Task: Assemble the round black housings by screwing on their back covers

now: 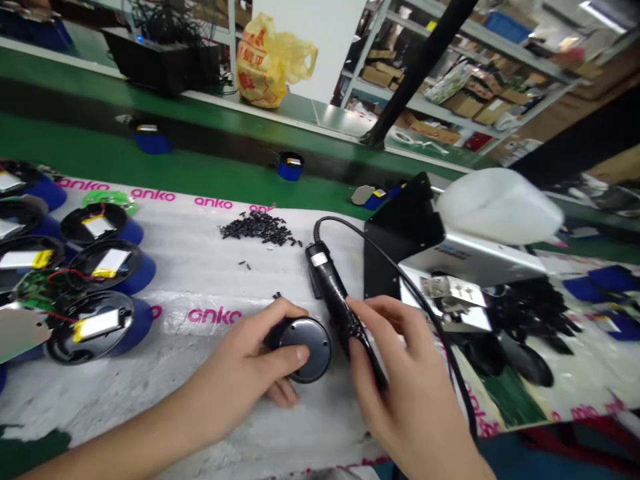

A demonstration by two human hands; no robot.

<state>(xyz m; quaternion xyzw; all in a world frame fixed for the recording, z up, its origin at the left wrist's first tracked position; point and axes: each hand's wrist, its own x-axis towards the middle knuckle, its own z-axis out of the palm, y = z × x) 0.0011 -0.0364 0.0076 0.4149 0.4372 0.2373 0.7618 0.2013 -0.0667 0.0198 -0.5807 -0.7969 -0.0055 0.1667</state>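
Note:
My left hand (255, 363) holds a round dark disc-shaped part (313, 350), its thumb lying on the flat face and its fingers around the far side and beneath. Just to the right, my right hand (395, 360) grips a black corded electric screwdriver (330, 287), which lies slanted over the white foam sheet (185, 267). A cable curves from the tool's upper end past my right hand. Beyond both hands is a pile of small black screws (260, 228).
Blue round housings (123, 320) with batteries and circuit boards crowd the left. At right stand a black-and-silver machine (480, 257), a white container (500, 203) and black parts (530, 313). A green conveyor (210, 160) carries a blue housing (290, 167); behind is a yellow bag (263, 63).

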